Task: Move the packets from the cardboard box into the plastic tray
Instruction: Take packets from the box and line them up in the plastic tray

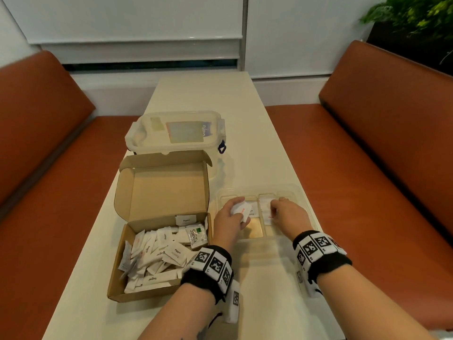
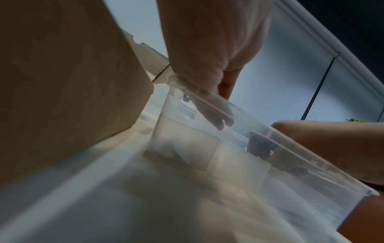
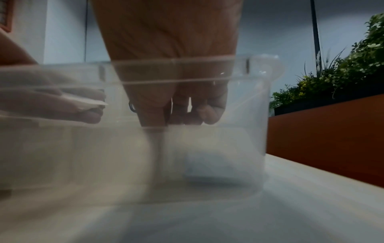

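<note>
The open cardboard box (image 1: 117, 266) lies on the left of the table, holding several white packets (image 1: 157, 253). To its right is the clear plastic tray (image 1: 294, 187) with compartments. My left hand (image 1: 230, 217) hovers over the tray's left end and grips a small bunch of packets (image 1: 239, 210); one held packet (image 3: 87, 102) shows through the tray wall. My right hand (image 1: 275, 209) reaches into a middle compartment, fingers (image 3: 187, 113) loosely curled above a packet (image 3: 218, 167) lying on the tray floor. More packets (image 1: 266, 208) lie under that hand.
A lidded clear plastic container (image 1: 176, 133) stands just behind the cardboard box. Orange benches (image 1: 49, 168) (image 1: 380, 155) flank the narrow cream table (image 1: 201, 94). A plant (image 1: 416, 15) is at the far right. The box's raised lid (image 2: 62, 82) is close to my left wrist.
</note>
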Demonstrator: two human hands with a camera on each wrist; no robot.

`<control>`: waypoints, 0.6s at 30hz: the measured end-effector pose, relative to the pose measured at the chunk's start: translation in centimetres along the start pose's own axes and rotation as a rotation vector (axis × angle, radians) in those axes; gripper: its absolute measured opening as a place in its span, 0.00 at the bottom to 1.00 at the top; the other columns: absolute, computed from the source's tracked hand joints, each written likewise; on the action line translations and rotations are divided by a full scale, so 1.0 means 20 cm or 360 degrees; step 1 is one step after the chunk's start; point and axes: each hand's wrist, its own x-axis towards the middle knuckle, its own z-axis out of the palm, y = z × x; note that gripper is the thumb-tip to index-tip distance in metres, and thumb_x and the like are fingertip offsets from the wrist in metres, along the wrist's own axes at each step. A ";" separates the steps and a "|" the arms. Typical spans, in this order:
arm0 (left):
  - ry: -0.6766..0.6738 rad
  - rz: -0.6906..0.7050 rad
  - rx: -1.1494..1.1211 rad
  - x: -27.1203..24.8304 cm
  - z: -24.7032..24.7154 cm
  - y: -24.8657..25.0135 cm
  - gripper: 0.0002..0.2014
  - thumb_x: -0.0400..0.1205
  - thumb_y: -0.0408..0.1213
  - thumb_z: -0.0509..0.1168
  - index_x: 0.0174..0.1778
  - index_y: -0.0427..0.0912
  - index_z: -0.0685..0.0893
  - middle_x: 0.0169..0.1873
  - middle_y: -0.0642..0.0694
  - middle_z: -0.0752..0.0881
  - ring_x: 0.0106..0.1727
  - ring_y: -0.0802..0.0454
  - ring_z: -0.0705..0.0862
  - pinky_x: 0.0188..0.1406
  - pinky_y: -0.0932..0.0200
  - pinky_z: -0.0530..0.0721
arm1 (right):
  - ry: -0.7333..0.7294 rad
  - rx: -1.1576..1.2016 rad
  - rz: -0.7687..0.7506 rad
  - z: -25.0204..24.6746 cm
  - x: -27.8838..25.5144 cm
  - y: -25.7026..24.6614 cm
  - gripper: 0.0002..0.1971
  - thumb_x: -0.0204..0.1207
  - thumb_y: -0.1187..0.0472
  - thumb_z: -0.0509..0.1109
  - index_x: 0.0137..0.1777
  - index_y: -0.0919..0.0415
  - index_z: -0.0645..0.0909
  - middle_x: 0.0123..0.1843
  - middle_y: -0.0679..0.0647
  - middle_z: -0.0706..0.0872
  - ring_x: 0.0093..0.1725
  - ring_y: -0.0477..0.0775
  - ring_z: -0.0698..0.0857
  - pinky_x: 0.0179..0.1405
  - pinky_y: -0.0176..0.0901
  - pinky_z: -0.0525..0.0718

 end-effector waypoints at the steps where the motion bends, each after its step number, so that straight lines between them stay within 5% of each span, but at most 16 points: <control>1: -0.0013 0.0002 0.0013 0.00 0.00 0.00 0.24 0.78 0.15 0.55 0.58 0.43 0.84 0.54 0.48 0.76 0.50 0.50 0.82 0.40 0.65 0.88 | -0.0008 0.0024 -0.0001 0.00 0.00 0.00 0.05 0.75 0.67 0.62 0.43 0.57 0.78 0.47 0.53 0.81 0.39 0.53 0.77 0.37 0.43 0.77; 3: -0.0039 -0.0002 0.0046 0.00 0.00 0.00 0.25 0.78 0.15 0.55 0.60 0.44 0.83 0.57 0.45 0.75 0.53 0.46 0.81 0.42 0.63 0.88 | 0.0008 0.0147 0.0015 -0.02 -0.01 -0.01 0.01 0.75 0.62 0.67 0.44 0.58 0.79 0.46 0.53 0.82 0.41 0.53 0.79 0.40 0.44 0.79; 8: -0.0092 0.0032 -0.0027 -0.01 0.00 0.01 0.23 0.79 0.16 0.56 0.56 0.48 0.82 0.56 0.49 0.74 0.53 0.47 0.82 0.43 0.61 0.89 | 0.0137 0.0871 0.0069 -0.09 -0.06 -0.11 0.17 0.78 0.46 0.67 0.41 0.61 0.85 0.36 0.53 0.87 0.36 0.50 0.83 0.37 0.42 0.80; 13: -0.0181 0.0026 -0.0158 0.00 -0.01 0.01 0.22 0.79 0.15 0.56 0.54 0.49 0.81 0.54 0.48 0.77 0.50 0.47 0.84 0.38 0.63 0.88 | -0.0010 0.1423 0.0150 -0.11 -0.06 -0.19 0.05 0.70 0.61 0.77 0.39 0.61 0.84 0.36 0.53 0.87 0.34 0.45 0.81 0.37 0.36 0.78; 18: -0.0201 -0.0043 -0.0259 0.00 -0.02 0.01 0.16 0.83 0.21 0.57 0.49 0.47 0.83 0.49 0.44 0.82 0.47 0.49 0.86 0.35 0.64 0.88 | 0.0028 0.1654 0.0220 -0.13 -0.05 -0.20 0.07 0.70 0.67 0.76 0.37 0.59 0.81 0.33 0.53 0.85 0.26 0.43 0.79 0.24 0.29 0.74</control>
